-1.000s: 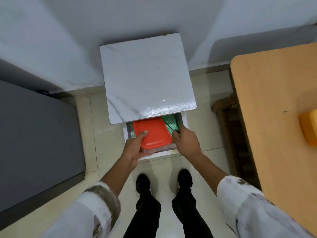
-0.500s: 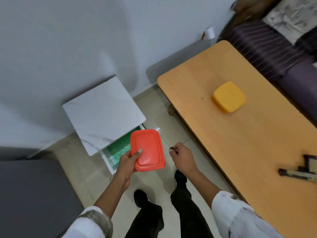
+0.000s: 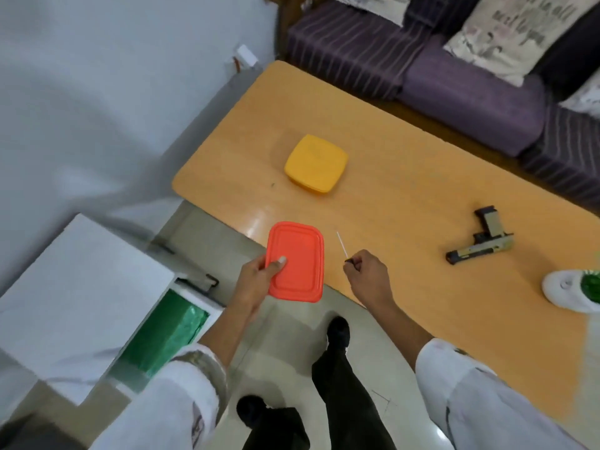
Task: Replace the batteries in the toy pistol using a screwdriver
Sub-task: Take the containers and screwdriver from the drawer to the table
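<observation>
The left hand point(image 3: 258, 282) grips the red box point(image 3: 297, 261) at the near edge of the desk point(image 3: 406, 177). The right hand point(image 3: 367, 277) pinches the thin screwdriver point(image 3: 342, 245) in curled fingers, and it could slip from so slight a hold. The toy pistol point(image 3: 483, 243) lies mid-desk, well apart.

1. one head-worn wide-angle view, from standing height, looking steeply down to the floor point(image 3: 207, 235) and the person's own legs.
2. it faces across the bench point(image 3: 406, 196) toward the sofa point(image 3: 454, 92) at the top edge.
3. nearest the lens, mid-frame: the left grip point(image 3: 256, 284) and right grip point(image 3: 367, 277).
</observation>
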